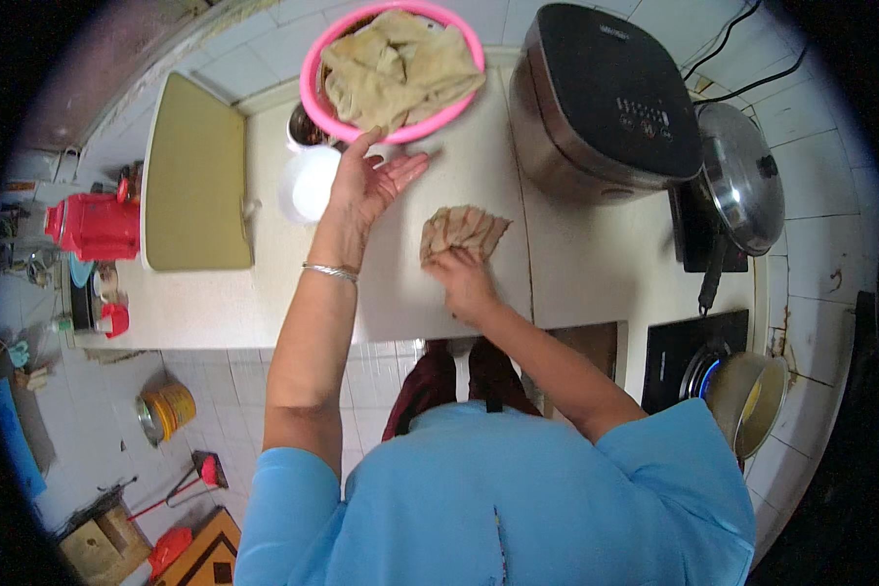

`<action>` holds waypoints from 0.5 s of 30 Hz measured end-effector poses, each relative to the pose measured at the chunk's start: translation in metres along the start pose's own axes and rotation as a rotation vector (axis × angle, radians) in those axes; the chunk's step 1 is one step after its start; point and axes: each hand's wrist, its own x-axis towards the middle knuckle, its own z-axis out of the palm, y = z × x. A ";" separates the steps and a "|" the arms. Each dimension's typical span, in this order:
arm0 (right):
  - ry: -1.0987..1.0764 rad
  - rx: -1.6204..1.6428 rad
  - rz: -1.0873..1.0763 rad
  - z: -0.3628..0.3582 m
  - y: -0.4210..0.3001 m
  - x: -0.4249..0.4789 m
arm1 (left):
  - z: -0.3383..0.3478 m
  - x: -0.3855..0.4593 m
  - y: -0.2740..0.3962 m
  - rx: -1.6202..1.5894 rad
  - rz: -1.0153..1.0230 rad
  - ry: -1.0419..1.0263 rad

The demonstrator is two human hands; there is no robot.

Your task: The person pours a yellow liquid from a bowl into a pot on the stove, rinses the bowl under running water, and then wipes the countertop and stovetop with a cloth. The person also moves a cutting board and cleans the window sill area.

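A pink plastic basin [473,44] stands at the back of the white countertop, with a folded beige cloth [399,69] lying over it. Just below its rim is my left hand [377,172], palm turned up and fingers apart; the thumb is at the rim, though whether it touches cannot be told. A white bowl [315,183] sits left of that wrist, partly hidden by it. My right hand [470,282] presses a crumpled brown striped cloth [463,228] against the middle of the counter [403,293].
A large black-topped cooker [615,95] stands at right, with a lidded pan [743,179] beyond it. Nearer, a blue gas flame [709,377] burns under a pot [747,406]. An olive-coloured board [198,176] and a red kettle-like container [95,225] are at left.
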 end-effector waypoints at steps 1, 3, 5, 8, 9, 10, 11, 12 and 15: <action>-0.027 -0.003 -0.019 0.003 -0.020 -0.020 | -0.003 -0.018 0.001 0.008 -0.011 0.047; -0.241 0.161 -0.038 0.011 -0.057 -0.051 | -0.020 -0.057 0.003 0.069 -0.011 -0.034; -0.346 0.497 -0.075 0.048 -0.092 -0.074 | -0.037 -0.105 0.011 0.162 0.018 -0.128; -0.424 0.931 -0.019 0.050 -0.131 -0.036 | -0.077 -0.172 0.015 0.201 0.120 -0.123; -0.397 1.010 0.052 0.045 -0.134 -0.023 | -0.087 -0.195 0.016 0.218 0.158 -0.101; -0.392 1.039 0.166 0.030 -0.132 -0.009 | -0.100 -0.218 0.014 0.193 0.223 -0.041; -0.318 0.997 0.195 0.017 -0.124 0.003 | -0.115 -0.241 0.008 0.161 0.297 0.019; -0.233 0.917 0.144 0.008 -0.102 0.011 | -0.133 -0.263 0.001 0.113 0.359 0.105; -0.057 0.567 0.334 -0.056 -0.026 0.038 | -0.183 -0.310 -0.034 -0.016 0.474 0.368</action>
